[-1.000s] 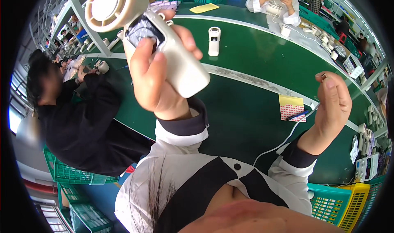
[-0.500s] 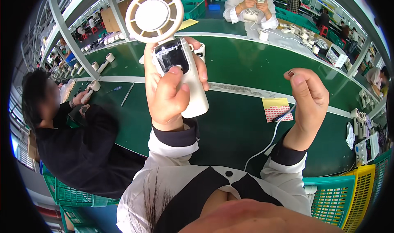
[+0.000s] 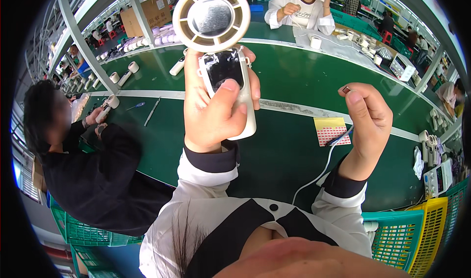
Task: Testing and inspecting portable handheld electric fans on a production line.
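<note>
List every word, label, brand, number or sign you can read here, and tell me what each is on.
Wording is not copied out here; these things bear it:
Brown cardboard box: dark printed characters.
Co-worker's white shirt: lettering across the front, partly crossed by a cable.
Sheet of red labels: print too small to read.
White bench instrument: display and panel marks too small to read.
Handheld fan in the left hand: none readable.

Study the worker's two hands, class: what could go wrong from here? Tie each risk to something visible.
The fan, held up by the left hand alone, might slip and drop.
The thumb on its dark panel might smudge it.
The white cable, its plug held in the right hand, crosses the label sheet; a tug might drag the sheet.
</note>
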